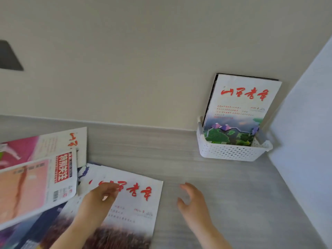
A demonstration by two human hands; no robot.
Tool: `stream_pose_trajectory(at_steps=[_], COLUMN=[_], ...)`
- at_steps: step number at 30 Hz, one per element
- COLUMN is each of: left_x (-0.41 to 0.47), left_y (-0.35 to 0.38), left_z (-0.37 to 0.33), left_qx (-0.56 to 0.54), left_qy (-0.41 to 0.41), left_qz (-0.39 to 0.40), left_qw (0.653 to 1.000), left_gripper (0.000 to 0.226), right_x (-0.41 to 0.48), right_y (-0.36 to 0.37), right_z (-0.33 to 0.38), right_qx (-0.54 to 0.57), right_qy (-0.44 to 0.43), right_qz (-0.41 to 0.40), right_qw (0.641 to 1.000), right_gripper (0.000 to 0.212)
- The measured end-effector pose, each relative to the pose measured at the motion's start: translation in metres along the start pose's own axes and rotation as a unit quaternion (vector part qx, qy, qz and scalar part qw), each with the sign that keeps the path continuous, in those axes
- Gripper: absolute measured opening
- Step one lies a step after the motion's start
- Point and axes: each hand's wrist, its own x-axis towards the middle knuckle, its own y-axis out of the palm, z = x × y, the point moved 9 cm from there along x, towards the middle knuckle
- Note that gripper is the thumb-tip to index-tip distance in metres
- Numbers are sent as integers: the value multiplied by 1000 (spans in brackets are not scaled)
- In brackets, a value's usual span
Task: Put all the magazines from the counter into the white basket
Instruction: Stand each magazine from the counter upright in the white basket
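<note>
A white perforated basket (228, 152) stands on the grey counter at the back right, against the wall. Upright in it leans a magazine with red title letters and a green landscape (240, 108), with darker ones behind it. At the lower left several magazines lie in a loose pile. The top one near me is white with red letters (136, 203). My left hand (98, 200) rests flat on its cover, fingers spread. My right hand (193, 203) hovers over bare counter just right of that magazine, fingers apart, holding nothing.
A pink-and-white magazine (36, 186) and another white one (59, 142) overlap at the far left. A pale blue-white panel (309, 123) bounds the counter on the right. A beige wall runs behind, with a dark rectangle (9, 58) at upper left.
</note>
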Motion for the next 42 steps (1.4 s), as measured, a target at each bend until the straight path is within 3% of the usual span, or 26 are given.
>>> stream_pose_trajectory(at_steps=[3,6,11,18,20,25,30,32,35,37,39,42], left_x=[-21,-32,-33,-27,-24,-14,-4,-3,-3,-7,-11,-17], left_y=[-36,-61,-61,-55,-46,-51,-41,-40,-42,-45,-48,-48], left_z=[45,86,99,80,79,83,74,69,54,38,19,-13], left_qx=[45,133,206,267,237,25,39,62,58,41,24,-18], left_qy=[-26,-69,-43,-20,-28,-126,-123,-101,-54,-23,8,45], left_qz=[-36,-47,3,25,47,55,168,172,154,139,122,108], left_qw=[998,988,978,963,970,990,977,978,985,989,992,993], left_gripper=[20,37,63,53,54,50,37,34,35,36,30,23], right_x=[-28,-47,-65,-68,-69,-70,-70,-71,-70,-68,-65,-54], right_y=[54,97,131,131,132,132,131,130,118,98,78,69], right_z=[20,29,29,29,28,28,27,26,28,24,11,-2], right_qx=[-83,-156,-213,-211,-208,-197,-174,-159,-82,70,230,344], right_qy=[-49,-57,-34,-19,-17,-10,-9,-5,-1,39,120,213], right_qz=[58,93,110,110,113,116,108,110,70,-8,-69,-31], right_qw=[994,982,970,971,971,973,979,981,994,997,963,914], right_gripper=[52,64,80,79,79,79,77,78,76,69,68,59])
